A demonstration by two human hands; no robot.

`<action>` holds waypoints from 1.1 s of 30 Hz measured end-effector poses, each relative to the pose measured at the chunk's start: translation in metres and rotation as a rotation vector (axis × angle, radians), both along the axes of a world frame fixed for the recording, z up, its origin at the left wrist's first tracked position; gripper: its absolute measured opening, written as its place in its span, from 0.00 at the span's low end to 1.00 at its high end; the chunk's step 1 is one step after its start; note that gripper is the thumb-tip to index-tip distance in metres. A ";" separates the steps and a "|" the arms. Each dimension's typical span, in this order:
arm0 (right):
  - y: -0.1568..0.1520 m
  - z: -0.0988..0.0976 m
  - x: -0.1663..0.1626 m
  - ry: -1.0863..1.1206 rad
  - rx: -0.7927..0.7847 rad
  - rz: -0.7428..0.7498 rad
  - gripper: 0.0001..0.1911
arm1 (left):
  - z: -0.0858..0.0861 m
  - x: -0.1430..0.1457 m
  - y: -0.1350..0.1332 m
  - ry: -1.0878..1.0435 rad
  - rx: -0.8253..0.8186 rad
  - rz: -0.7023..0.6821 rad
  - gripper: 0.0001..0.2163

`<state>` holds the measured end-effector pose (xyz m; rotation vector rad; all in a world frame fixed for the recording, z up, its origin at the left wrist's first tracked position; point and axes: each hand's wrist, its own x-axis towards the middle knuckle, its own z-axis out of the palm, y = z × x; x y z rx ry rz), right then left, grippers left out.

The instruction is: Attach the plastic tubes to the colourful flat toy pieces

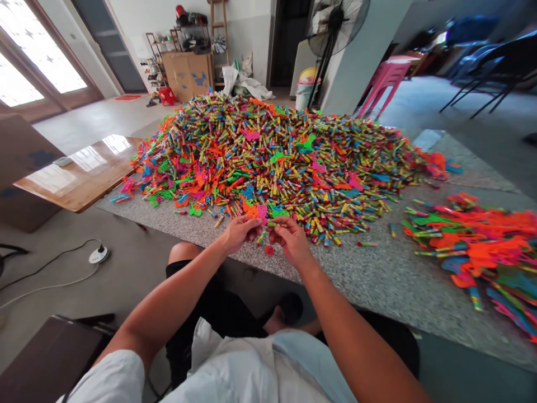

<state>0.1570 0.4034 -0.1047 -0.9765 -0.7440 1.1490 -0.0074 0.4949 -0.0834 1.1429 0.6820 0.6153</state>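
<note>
My left hand [239, 234] is closed, thumb and fingers pinching a small flat pink plastic piece [262, 212], perhaps a toy pistol. Close beside it, my right hand [291, 240] pinches a thin green-and-yellow tube [273, 224], its end near the pink piece; whether the two touch I cannot tell. Below the fingertips, near the table edge, is a small red round item [269, 251]. Right behind both hands rises a big heap of striped tubes [268, 151], with flat plastic pieces such as a green pistol shape [308, 141] mixed in.
The heap covers much of the speckled stone table [356, 268]. To the right lies a second pile of orange, green and blue pieces [482, 246]. A wooden board [88, 168] and a cardboard box [25, 151] are at the left; a power socket [99, 255] lies on the floor.
</note>
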 end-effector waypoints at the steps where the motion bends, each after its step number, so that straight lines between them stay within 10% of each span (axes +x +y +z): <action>1: -0.001 0.000 0.001 -0.008 0.000 -0.004 0.14 | 0.000 0.000 0.000 0.004 0.001 -0.005 0.22; 14: -0.009 0.006 0.015 -0.273 0.022 -0.029 0.10 | -0.003 -0.007 0.006 0.224 0.405 -0.229 0.25; 26: -0.051 -0.017 0.040 -0.441 -0.103 -0.094 0.08 | -0.026 0.024 -0.017 0.344 0.295 -0.433 0.22; 29: -0.070 -0.022 0.085 -0.439 -0.153 -0.351 0.09 | -0.022 0.020 -0.007 0.540 0.570 -0.207 0.21; 33: -0.113 -0.010 0.202 -0.396 -0.227 -1.152 0.11 | -0.030 0.000 0.037 1.006 0.932 -0.029 0.23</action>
